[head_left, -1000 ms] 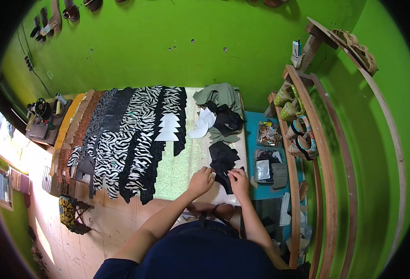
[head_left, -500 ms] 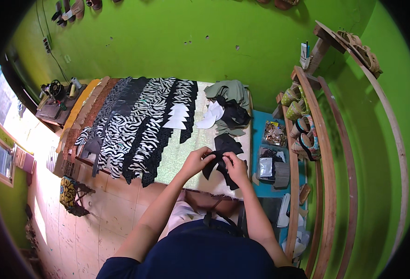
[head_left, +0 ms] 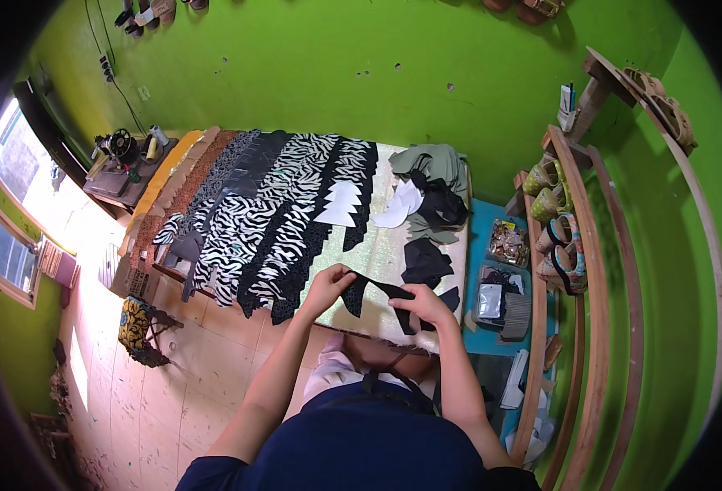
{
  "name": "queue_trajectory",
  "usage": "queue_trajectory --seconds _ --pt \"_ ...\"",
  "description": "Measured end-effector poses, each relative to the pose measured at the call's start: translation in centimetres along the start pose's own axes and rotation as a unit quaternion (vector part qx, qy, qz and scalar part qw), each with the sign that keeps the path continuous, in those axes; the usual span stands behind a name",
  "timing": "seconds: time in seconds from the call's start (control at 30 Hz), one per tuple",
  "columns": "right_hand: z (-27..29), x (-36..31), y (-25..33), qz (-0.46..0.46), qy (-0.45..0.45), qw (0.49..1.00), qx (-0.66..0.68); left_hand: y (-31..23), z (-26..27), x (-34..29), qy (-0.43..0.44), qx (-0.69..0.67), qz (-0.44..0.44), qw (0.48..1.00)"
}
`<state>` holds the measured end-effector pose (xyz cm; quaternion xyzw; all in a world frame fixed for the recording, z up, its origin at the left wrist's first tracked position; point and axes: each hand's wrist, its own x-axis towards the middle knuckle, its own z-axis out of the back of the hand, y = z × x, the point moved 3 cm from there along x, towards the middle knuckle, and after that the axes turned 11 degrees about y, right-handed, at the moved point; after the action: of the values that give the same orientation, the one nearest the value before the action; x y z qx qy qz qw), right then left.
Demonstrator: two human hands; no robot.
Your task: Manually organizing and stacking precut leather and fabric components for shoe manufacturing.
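Observation:
A curved black cut piece of material is stretched between my two hands above the table's near edge. My left hand pinches one end between thumb and fingers. The other end is gripped by my right hand, its fingers curled over the dark material. Just beyond the right hand, more black cut pieces lie on the pale shiny table covering. Farther back are white curved pieces, a crumpled black pile and folded olive-green material.
Overlapping rows of zebra-print pieces cover the table's left side, with white zigzag pieces on top. A sewing machine stands far left, a patterned stool below. At right, plastic boxes sit beside a wooden rack holding sandals.
My hands have moved apart, spreading the black piece that was bunched between them. The whole view has shifted, so the table appears farther right.

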<state>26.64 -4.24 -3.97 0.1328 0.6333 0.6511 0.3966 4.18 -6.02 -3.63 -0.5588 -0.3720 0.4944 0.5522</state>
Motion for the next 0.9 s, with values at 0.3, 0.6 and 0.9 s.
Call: queue_trajectory --seconds 0.3,0.6,0.9 --pt "-0.3 2.9 1.5 0.062 -0.113 0.984 -0.126 -1.9 1.2 0.5 -0.01 0.267 -0.102 0.958" --pt "-2.8 6.5 2.2 0.098 -0.117 0.988 0.003 -0.7 4.6 3.1 0.132 0.18 0.021 0.974" --pt "-4.5 10.1 -1.3 0.019 -0.269 0.957 -0.106 4.1 6.6 6.4 0.099 0.114 0.053 0.987"
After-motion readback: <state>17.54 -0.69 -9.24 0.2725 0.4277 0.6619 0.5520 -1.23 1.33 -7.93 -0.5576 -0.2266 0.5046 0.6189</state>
